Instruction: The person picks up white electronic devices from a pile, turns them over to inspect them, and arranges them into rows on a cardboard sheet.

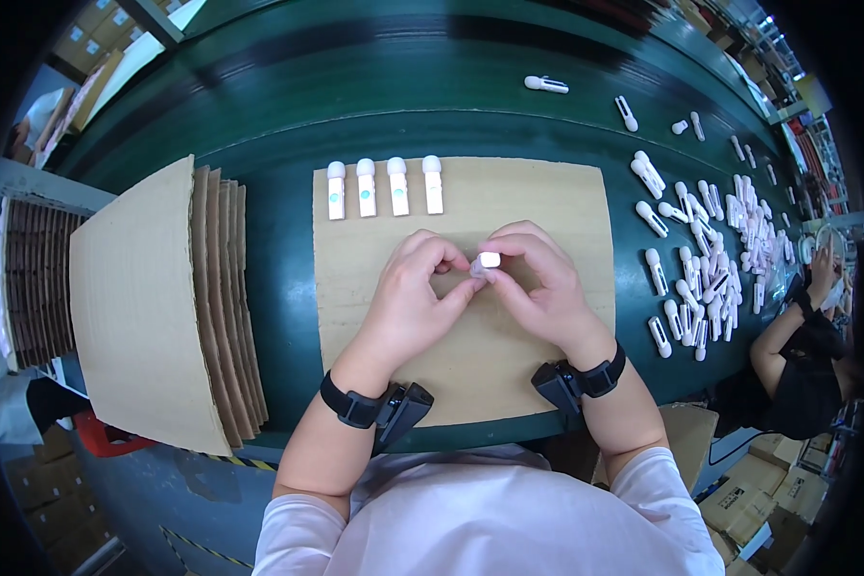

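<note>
My left hand (415, 298) and my right hand (540, 280) meet over a brown cardboard sheet (557, 202) on the green table. Together they pinch one small white plastic piece (489, 260) between their fingertips; its lower part is hidden by my fingers. Several finished white stick-shaped pieces (382, 186) lie side by side in a row at the sheet's far left edge. Both wrists wear black straps with small black devices.
A pile of loose white pieces (710, 259) spreads over the green table (288, 106) to the right. A stack of cardboard sheets (163, 298) lies at the left. Another person (802, 336) sits at the right edge. Cardboard boxes (758, 490) stand on the floor.
</note>
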The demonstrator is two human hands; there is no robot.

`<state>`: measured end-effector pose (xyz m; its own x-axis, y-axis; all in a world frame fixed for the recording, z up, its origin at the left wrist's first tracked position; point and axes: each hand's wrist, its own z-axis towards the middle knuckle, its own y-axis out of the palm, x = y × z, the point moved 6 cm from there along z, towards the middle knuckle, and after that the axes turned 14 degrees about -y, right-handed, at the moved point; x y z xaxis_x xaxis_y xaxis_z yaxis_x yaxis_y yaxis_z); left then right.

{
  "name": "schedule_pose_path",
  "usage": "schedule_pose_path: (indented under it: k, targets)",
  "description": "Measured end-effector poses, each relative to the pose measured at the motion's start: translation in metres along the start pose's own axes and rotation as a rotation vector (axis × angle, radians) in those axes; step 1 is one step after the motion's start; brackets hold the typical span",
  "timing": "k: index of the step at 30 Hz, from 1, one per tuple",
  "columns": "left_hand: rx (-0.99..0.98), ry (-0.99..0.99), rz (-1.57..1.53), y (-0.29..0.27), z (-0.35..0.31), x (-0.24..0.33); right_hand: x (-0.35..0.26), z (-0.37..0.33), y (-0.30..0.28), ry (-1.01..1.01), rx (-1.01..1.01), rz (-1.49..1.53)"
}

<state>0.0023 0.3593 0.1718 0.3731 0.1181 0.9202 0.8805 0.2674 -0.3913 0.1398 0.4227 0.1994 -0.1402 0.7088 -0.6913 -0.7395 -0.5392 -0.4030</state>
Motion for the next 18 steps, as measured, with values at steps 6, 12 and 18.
schedule_pose_path:
  k: [6, 12, 18]
  targets:
    - [-0.004, -0.013, 0.022, 0.001, 0.0, -0.003, 0.008, 0.024, -0.007, -0.085, -0.062, -0.268]
    - [-0.012, -0.003, 0.015, 0.001, 0.0, -0.004, 0.015, 0.028, 0.008, -0.208, -0.262, -0.518]
    - [-0.01, 0.01, -0.006, 0.0, 0.0, -0.007, 0.007, 0.031, 0.017, -0.171, -0.365, -0.526]
